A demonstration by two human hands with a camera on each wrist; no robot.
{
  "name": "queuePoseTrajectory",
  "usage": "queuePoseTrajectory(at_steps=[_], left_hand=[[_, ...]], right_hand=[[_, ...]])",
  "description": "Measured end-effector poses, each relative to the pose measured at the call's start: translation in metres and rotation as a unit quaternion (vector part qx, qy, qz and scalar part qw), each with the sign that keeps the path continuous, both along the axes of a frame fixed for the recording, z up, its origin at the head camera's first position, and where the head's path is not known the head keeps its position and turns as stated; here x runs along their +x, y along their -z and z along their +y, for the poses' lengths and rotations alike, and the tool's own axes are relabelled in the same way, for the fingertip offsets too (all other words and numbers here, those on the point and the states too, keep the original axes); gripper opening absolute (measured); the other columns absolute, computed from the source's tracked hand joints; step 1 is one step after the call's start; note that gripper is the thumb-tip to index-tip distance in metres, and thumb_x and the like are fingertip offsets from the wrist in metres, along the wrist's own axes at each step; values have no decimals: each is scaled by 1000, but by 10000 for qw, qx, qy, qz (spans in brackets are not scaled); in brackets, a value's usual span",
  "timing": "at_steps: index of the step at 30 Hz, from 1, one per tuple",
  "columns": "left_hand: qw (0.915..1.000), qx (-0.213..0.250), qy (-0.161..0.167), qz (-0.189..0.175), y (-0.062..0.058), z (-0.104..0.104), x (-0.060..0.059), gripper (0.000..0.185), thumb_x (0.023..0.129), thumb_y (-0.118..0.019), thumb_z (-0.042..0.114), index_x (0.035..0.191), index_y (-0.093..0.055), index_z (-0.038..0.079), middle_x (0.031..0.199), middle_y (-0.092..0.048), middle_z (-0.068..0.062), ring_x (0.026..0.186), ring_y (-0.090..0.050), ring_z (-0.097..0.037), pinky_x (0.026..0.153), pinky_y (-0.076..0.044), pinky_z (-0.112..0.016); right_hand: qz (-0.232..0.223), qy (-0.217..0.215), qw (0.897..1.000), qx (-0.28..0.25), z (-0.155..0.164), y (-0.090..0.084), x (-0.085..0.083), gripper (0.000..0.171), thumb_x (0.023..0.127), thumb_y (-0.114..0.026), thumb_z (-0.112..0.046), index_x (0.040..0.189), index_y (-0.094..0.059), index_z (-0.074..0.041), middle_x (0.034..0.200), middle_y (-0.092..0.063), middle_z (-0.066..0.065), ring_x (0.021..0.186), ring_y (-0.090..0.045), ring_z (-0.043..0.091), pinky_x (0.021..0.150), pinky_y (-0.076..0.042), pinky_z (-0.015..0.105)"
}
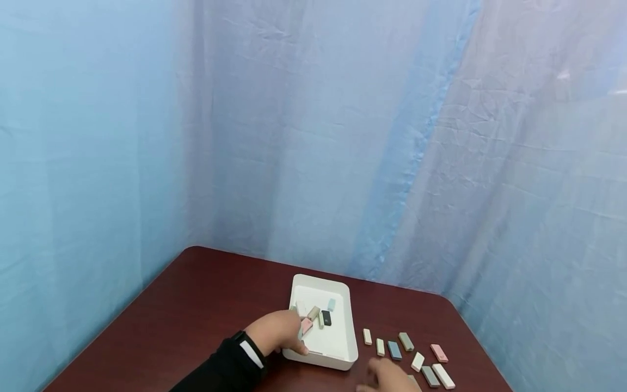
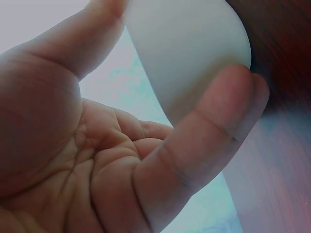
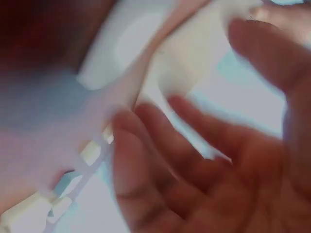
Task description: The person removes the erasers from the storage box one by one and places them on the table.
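A white tray (image 1: 329,361) stands on the dark red table, with several small rectangular blocks inside, among them a pink one (image 1: 306,325) and a black one (image 1: 326,318). My left hand (image 1: 279,333) grips the tray's left side near the front corner. In the left wrist view, its thumb and fingers lie about the white wall (image 2: 194,39). My right hand (image 1: 389,377), blurred, is at the lower edge of the head view, in front of the loose blocks. Its fingers are loosely bent with nothing between them in the right wrist view.
Right of the tray, several loose blocks lie scattered on the table (image 1: 206,294): a blue one (image 1: 394,350), a pink one (image 1: 439,353), a grey one (image 1: 430,376) and white ones such as the long block (image 1: 443,376). Light blue curtains (image 1: 313,136) hang behind the table.
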State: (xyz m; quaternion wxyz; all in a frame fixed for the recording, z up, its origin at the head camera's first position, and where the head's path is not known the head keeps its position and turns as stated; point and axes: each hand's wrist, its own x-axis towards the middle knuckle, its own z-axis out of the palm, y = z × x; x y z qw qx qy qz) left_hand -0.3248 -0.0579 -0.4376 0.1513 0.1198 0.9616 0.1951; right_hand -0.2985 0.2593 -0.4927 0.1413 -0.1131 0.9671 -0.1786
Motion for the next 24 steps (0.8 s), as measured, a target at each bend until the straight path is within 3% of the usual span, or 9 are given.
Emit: queuePoseTrajectory(at_steps=[3, 6, 10, 13, 20, 24], left_hand=[[10000, 15, -29, 32, 2, 0, -1, 45, 88, -87, 47, 96, -72, 6, 78, -61, -5, 58, -64, -20, 63, -52, -35], [10000, 44, -11, 17, 3, -1, -3, 44, 88, -87, 47, 95, -71, 6, 79, -61, -5, 59, -64, -20, 65, -53, -36], [10000, 32, 31, -3, 5, 0, -2, 44, 88, -87, 47, 93, -72, 6, 78, -62, -5, 59, -64, -20, 66, -53, -36], [10000, -14, 44, 52, 5, 0, -1, 44, 87, -87, 47, 91, -72, 6, 77, -61, -5, 58, -63, -20, 64, -52, -35], [9998, -96, 49, 174, 1, -2, -1, 45, 87, -87, 48, 90, -71, 6, 77, -60, -5, 57, -62, -19, 62, -51, -35], [9984, -441, -3, 342, 3, -6, -7, 55, 85, -87, 54, 104, -76, 4, 96, -70, -8, 78, -67, -21, 77, -56, -38]], right_hand=[[427, 877, 9950, -214, -33, -34, 8, 75, 92, -80, -49, 140, -60, 5, 130, -67, 25, 116, -66, 46, 92, -55, 61], [446, 1047, 9925, -455, -54, -50, 3, 90, 97, -75, -52, 154, -45, 10, 138, -63, 30, 123, -65, 47, 95, -54, 63], [75, 858, 9948, -552, -69, -49, -10, 95, 98, -74, -51, 155, -38, 16, 145, -57, 37, 131, -61, 51, 101, -51, 66], [-113, 883, 9951, -426, -75, -45, -16, 92, 94, -80, -48, 152, -44, 16, 149, -52, 39, 136, -55, 55, 105, -48, 68], [-205, 860, 9958, -250, -79, -47, -25, 82, 90, -86, -41, 144, -55, 12, 142, -60, 34, 131, -59, 53, 102, -50, 67], [-174, 855, 9961, -110, -92, -52, -26, 77, 88, -88, -39, 140, -59, 10, 137, -64, 32, 126, -62, 51, 99, -52, 65]])
